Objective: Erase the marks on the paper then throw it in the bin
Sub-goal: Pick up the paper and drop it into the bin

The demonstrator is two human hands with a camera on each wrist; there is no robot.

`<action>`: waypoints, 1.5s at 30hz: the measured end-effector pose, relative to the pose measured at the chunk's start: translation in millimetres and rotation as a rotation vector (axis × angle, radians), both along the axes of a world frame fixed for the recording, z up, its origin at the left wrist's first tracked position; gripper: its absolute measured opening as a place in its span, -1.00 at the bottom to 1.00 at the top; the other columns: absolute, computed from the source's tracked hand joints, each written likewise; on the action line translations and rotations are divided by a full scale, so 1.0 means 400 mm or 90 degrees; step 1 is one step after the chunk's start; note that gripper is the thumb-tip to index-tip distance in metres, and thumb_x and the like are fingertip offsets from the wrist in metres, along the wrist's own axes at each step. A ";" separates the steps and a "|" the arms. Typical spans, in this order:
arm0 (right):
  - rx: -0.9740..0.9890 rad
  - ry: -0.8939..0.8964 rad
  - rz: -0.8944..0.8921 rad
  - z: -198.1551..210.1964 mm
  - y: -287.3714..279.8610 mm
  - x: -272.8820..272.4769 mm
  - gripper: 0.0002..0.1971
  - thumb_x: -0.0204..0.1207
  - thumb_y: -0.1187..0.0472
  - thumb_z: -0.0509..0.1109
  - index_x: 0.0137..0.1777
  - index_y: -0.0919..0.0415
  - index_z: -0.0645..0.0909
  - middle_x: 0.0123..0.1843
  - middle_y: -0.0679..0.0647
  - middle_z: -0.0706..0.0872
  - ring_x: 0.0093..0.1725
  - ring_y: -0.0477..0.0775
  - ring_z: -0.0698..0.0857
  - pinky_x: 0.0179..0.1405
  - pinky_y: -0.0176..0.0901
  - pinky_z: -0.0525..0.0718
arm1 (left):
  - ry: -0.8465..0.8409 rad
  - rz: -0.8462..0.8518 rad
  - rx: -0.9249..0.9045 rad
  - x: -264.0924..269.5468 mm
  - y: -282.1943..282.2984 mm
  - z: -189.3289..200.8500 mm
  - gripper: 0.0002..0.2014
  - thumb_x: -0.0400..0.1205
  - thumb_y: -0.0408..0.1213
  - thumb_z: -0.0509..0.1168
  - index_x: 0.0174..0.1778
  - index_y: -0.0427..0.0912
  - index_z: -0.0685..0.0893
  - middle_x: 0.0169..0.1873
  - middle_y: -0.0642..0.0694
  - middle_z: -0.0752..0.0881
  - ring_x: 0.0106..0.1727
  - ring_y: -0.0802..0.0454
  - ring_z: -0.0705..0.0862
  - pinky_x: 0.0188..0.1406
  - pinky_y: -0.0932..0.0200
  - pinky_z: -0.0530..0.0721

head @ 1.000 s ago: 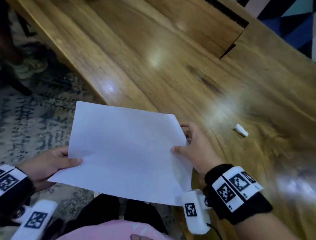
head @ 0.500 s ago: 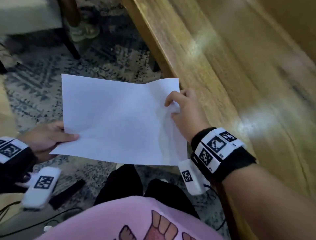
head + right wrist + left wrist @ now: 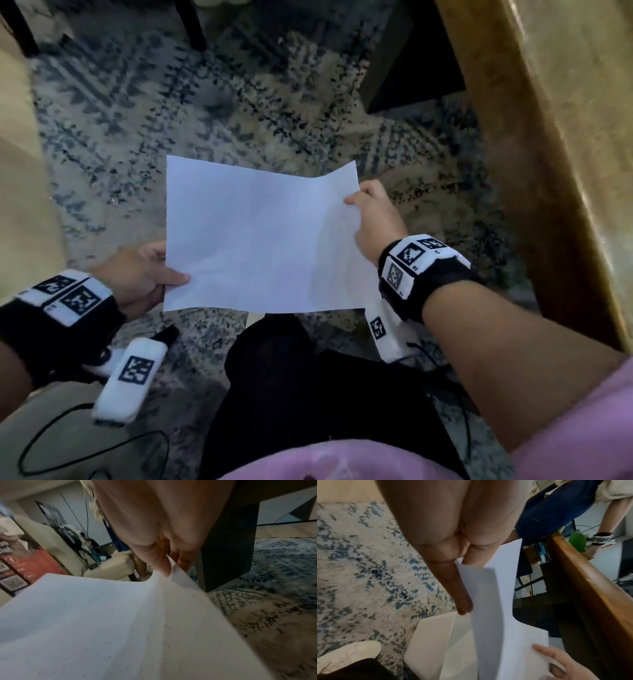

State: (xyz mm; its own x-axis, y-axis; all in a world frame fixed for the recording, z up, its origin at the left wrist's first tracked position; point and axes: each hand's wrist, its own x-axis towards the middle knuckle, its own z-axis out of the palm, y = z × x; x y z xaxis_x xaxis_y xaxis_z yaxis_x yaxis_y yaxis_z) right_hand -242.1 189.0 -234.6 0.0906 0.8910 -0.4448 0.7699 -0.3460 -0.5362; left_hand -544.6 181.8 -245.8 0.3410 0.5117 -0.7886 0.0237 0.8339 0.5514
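A blank-looking white sheet of paper [image 3: 260, 236] hangs in the air over the patterned rug, held by both hands. My left hand [image 3: 144, 274] pinches its lower left edge, thumb on top; the left wrist view shows the thumb [image 3: 453, 585] against the paper [image 3: 489, 601]. My right hand [image 3: 373, 219] pinches the right edge, which buckles upward; in the right wrist view the thumb [image 3: 159, 563] presses on the paper [image 3: 102, 622]. A white open bin [image 3: 436, 646] stands on the rug below the sheet in the left wrist view. No marks show on the paper.
The wooden table's edge [image 3: 555, 154] runs down the right, with a dark leg [image 3: 411, 54] beneath it. A blue-grey rug [image 3: 239, 102] covers the floor. My black trouser legs [image 3: 308, 387] are below the paper. Another person [image 3: 556, 507] stands beyond the table.
The paper has come off the table and now hangs over the rug, to the table's left. My view has swung down and left; the eraser on the table is out of sight.
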 end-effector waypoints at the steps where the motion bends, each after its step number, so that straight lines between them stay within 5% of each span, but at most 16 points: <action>1: -0.018 0.007 0.012 -0.038 0.015 -0.008 -0.55 0.43 0.62 0.08 0.29 0.32 0.45 0.25 0.20 0.44 -0.11 0.13 0.50 -0.23 -0.24 0.46 | 0.018 0.011 -0.003 -0.008 -0.001 -0.024 -0.57 0.32 -0.72 0.24 -0.16 -0.10 0.75 -0.36 0.06 0.85 -0.29 0.06 0.82 -0.43 0.15 0.79; 4: -0.091 0.010 0.048 -0.152 0.050 -0.029 -0.50 0.44 0.62 0.07 0.35 0.27 0.43 0.30 0.05 0.42 0.17 0.22 0.56 0.12 -0.08 0.54 | 0.074 0.034 -0.028 -0.031 -0.002 -0.098 -0.59 0.52 -0.72 0.08 -0.05 -0.13 0.65 -0.31 0.06 0.85 -0.27 0.07 0.82 -0.27 0.04 0.77; 7: -0.140 0.006 0.094 -0.273 0.074 -0.049 -0.47 0.44 0.63 0.09 0.39 0.27 0.43 0.43 0.05 0.37 0.27 0.20 0.53 0.27 -0.05 0.52 | 0.104 0.036 -0.058 -0.032 0.008 -0.155 -0.69 0.56 -0.64 0.09 -0.10 -0.22 0.68 -0.22 -0.03 0.83 -0.25 -0.07 0.82 -0.46 0.12 0.80; 10: -0.174 -0.011 0.141 -0.369 0.091 -0.060 -0.48 0.47 0.58 0.16 0.45 0.32 0.39 0.50 0.17 0.31 0.38 0.22 0.45 0.29 -0.15 0.42 | 0.118 0.038 -0.070 -0.010 0.022 -0.201 -0.74 0.58 -0.58 0.08 -0.12 -0.29 0.67 -0.38 -0.03 0.85 -0.41 -0.02 0.80 -0.50 0.08 0.77; 14: -0.172 -0.010 0.129 -0.462 0.096 -0.051 -0.50 0.48 0.52 0.22 0.45 0.34 0.39 0.49 0.25 0.34 0.39 0.27 0.44 0.28 -0.10 0.43 | 0.135 0.040 -0.063 0.026 0.027 -0.249 -0.68 0.54 -0.66 0.09 -0.01 -0.28 0.67 -0.20 -0.06 0.84 -0.30 -0.02 0.81 -0.50 0.17 0.78; 17: -0.188 -0.002 0.086 -0.503 0.092 -0.026 -0.60 0.56 0.48 0.13 0.40 0.33 0.43 0.54 0.10 0.29 0.39 0.16 0.45 0.27 -0.24 0.38 | 0.145 0.029 -0.049 0.049 0.021 -0.267 -0.66 0.45 -0.70 0.17 0.06 -0.31 0.62 0.04 -0.41 0.72 -0.12 -0.26 0.64 -0.49 0.14 0.63; 20: -0.220 -0.041 0.116 -0.516 0.082 0.000 -0.53 0.54 0.48 0.17 0.46 0.28 0.41 0.66 0.05 0.05 0.58 0.07 0.25 0.41 -0.24 0.29 | 0.136 0.001 -0.036 0.064 0.013 -0.267 -0.53 0.22 -0.54 0.25 0.07 -0.23 0.63 0.14 -0.45 0.69 0.02 -0.36 0.68 -0.19 -0.07 0.66; 23: -0.270 -0.060 0.086 -0.507 0.061 0.020 -0.39 0.55 0.39 0.25 0.59 0.12 0.24 0.70 0.04 -0.21 0.65 0.05 0.08 0.45 -0.18 0.29 | 0.100 -0.010 -0.026 0.090 0.002 -0.254 -0.54 0.28 -0.52 0.24 0.12 -0.23 0.64 0.11 -0.36 0.73 0.13 -0.42 0.67 0.13 -0.42 0.63; 28: -0.224 0.013 0.060 -0.487 -0.002 -0.012 -0.35 0.66 0.08 0.19 0.66 0.18 0.00 0.70 0.04 -0.16 0.67 0.02 -0.06 0.58 -0.17 -0.03 | 0.059 0.053 -0.089 0.153 -0.010 -0.240 -0.66 0.62 -0.59 0.01 0.22 -0.34 0.57 0.10 -0.25 0.73 0.09 -0.13 0.70 -0.17 0.14 0.76; 33: -0.174 0.182 0.143 -0.412 -0.058 -0.107 -0.32 0.63 -0.18 -0.09 0.62 -0.01 -0.32 0.63 -0.16 -0.35 0.62 -0.16 -0.34 0.63 0.04 -0.32 | 0.041 0.103 -0.118 0.196 -0.011 -0.241 -0.69 0.65 -0.56 -0.02 0.10 -0.28 0.59 -0.11 -0.12 0.78 -0.10 0.00 0.75 -0.27 0.08 0.81; 37: -0.126 0.256 0.257 -0.368 -0.081 -0.186 -0.32 0.43 -0.34 -0.27 0.48 -0.22 -0.47 0.56 -0.28 -0.45 0.57 -0.27 -0.44 0.52 -0.25 -0.47 | 0.023 0.112 -0.116 0.230 -0.014 -0.238 -0.65 0.59 -0.66 -0.01 0.08 -0.33 0.62 -0.07 -0.26 0.80 -0.12 -0.09 0.80 -0.23 0.04 0.81; 40: -0.210 0.218 0.229 -0.433 -0.095 -0.151 -0.33 0.51 -0.33 -0.25 0.55 -0.17 -0.37 0.61 -0.25 -0.37 0.60 -0.22 -0.36 0.57 -0.13 -0.41 | 0.005 0.131 -0.129 0.240 -0.016 -0.231 -0.56 0.56 -0.72 -0.04 0.22 -0.31 0.55 0.09 -0.26 0.73 0.02 -0.16 0.74 -0.20 0.00 0.78; 42: -0.329 0.110 0.118 -0.476 -0.084 -0.091 -0.36 0.65 -0.21 -0.13 0.64 -0.04 -0.23 0.67 -0.10 -0.31 0.65 -0.06 -0.28 0.62 0.11 -0.28 | -0.012 0.132 -0.144 0.234 -0.018 -0.224 -0.57 0.55 -0.74 -0.07 0.11 -0.32 0.59 -0.01 -0.23 0.76 -0.10 -0.07 0.77 -0.29 0.07 0.78; 45: -0.319 0.027 0.047 -0.463 -0.059 -0.062 -0.33 0.65 -0.19 -0.04 0.66 -0.02 -0.19 0.69 0.05 -0.31 0.66 0.10 -0.27 0.63 0.10 -0.24 | -0.021 0.129 -0.160 0.234 -0.016 -0.217 -0.58 0.55 -0.74 -0.10 -0.02 -0.30 0.61 -0.17 -0.16 0.77 -0.23 -0.03 0.77 -0.42 0.12 0.79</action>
State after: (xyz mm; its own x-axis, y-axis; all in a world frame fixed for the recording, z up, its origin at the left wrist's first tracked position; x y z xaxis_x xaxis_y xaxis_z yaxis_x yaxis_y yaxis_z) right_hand -266.8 165.6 -419.7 0.0079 0.5711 -0.8208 0.7835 -0.5136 -0.3498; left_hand -450.9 175.5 -332.5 0.2795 0.3630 -0.8889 -0.1707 0.9298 0.3260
